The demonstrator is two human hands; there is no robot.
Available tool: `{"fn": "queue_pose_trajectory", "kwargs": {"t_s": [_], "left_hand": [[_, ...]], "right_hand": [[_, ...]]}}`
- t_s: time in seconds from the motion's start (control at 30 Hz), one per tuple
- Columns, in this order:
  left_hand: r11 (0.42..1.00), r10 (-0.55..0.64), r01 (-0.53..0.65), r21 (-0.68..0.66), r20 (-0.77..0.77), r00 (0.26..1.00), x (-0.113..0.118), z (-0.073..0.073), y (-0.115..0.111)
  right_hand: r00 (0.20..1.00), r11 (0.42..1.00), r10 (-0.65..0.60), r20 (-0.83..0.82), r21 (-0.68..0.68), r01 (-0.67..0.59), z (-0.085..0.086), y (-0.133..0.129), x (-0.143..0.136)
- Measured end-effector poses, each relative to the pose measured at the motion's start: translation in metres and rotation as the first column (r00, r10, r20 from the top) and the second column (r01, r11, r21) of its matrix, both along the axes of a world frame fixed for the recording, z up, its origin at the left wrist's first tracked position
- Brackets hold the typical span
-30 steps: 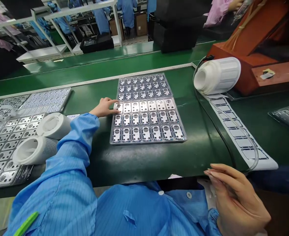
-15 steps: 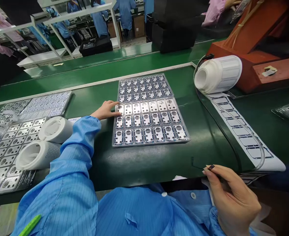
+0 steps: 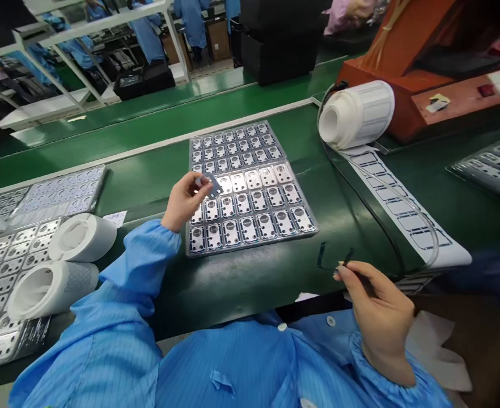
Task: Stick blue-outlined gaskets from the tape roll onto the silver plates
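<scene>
My left hand (image 3: 185,199) pinches a small metal plate (image 3: 214,186), tilted above the left edge of a clear tray of plates (image 3: 250,241). A second tray of similar plates (image 3: 228,148) adjoins its far side. Down at the right, near the table's front edge, my right hand (image 3: 375,300) holds a thin dark adhesive frame (image 3: 323,255) between thumb and fingers. The frame hangs in the air, extending left of the fingertips.
On the right, a white roll (image 3: 360,116) trails a strip of dark frames (image 3: 398,198) beside a cable and an orange machine (image 3: 441,102). Two white rolls (image 3: 77,237) and more plate trays (image 3: 69,187) lie left. People in blue (image 3: 148,34) work beyond the green table (image 3: 241,283).
My left hand has lifted a metal plate off the tray's left edge. My right hand has shifted left and up in view, and more of the dark frame shows. The whole view has shifted slightly.
</scene>
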State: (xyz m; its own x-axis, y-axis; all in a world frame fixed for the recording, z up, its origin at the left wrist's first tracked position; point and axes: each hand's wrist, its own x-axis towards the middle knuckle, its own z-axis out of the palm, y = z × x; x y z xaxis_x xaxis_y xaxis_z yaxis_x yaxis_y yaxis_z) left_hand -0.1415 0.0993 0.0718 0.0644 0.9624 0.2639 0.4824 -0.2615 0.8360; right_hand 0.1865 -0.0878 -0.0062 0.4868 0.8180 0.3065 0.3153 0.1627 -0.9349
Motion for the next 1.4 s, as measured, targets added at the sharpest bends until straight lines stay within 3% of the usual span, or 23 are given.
{"fn": "queue_pose_trajectory", "kwargs": {"t_s": [0.07,0.17,0.2,0.27,0.37,0.6,0.73,1.4], "left_hand": [[0.949,-0.187,0.222,-0.223,0.166,0.968,0.036,0.002,-0.027],[0.68,-0.395,0.543,-0.493,0.378,0.837,0.087,-0.011,-0.064],[0.597,-0.413,0.602,-0.53,0.441,0.797,0.102,-0.019,-0.073],[0.489,-0.397,0.664,-0.565,0.534,0.747,0.125,-0.038,-0.085],[0.419,-0.313,0.695,-0.584,0.626,0.714,0.143,-0.059,-0.091],[0.412,-0.298,0.75,-0.518,0.701,0.648,0.145,-0.068,-0.091],[0.416,-0.32,0.752,-0.512,0.692,0.648,0.146,-0.068,-0.091],[0.42,-0.33,0.748,-0.514,0.681,0.654,0.147,-0.065,-0.092]], "right_hand": [[0.99,0.998,-0.001,-0.144,-0.061,-0.008,-0.002,0.006,-0.006],[0.957,0.993,-0.005,-0.29,-0.111,-0.028,-0.005,0.012,-0.013],[0.948,0.992,-0.007,-0.317,-0.118,-0.032,-0.006,0.013,-0.014],[0.939,0.99,-0.024,-0.343,-0.136,-0.025,-0.007,0.011,-0.015],[0.946,0.982,-0.057,-0.319,-0.188,-0.004,-0.009,0.005,-0.015],[0.979,0.967,-0.003,-0.206,-0.248,-0.049,-0.009,-0.007,-0.02],[0.982,0.968,0.045,-0.183,-0.236,-0.088,-0.007,-0.007,-0.021],[0.988,0.972,0.041,-0.147,-0.222,-0.073,-0.006,-0.007,-0.021]]}}
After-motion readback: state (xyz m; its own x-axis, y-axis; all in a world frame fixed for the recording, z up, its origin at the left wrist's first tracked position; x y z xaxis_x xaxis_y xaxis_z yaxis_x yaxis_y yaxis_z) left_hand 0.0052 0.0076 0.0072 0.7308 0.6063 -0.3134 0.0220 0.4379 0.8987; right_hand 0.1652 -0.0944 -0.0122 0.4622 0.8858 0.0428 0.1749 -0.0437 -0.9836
